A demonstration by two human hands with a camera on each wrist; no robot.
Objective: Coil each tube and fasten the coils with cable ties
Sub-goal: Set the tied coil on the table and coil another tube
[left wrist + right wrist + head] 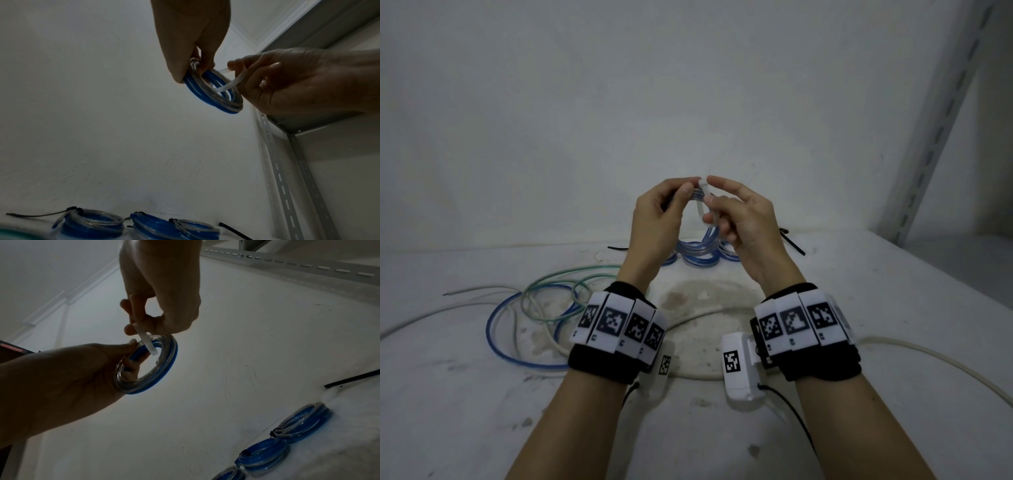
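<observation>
A small coil of blue and clear tube (694,196) is held up in front of the wall. My left hand (690,186) pinches its top edge between thumb and fingers. A white cable tie (701,205) loops through the coil, and my right hand (714,190) pinches this tie close to the left fingertips. From the left wrist, the left hand (193,69) grips the coil (213,97) while the tie (232,82) curves across its hole. From the right wrist, the right hand (144,321) holds the tie (147,342) over the coil (164,369).
Tied blue coils (698,250) lie against the wall behind my hands. Loose green tube (558,284), blue tube (496,329) and pale tube (928,356) sprawl over the white table. A black cable tie (794,243) lies at the back right, near a slotted metal post (941,120).
</observation>
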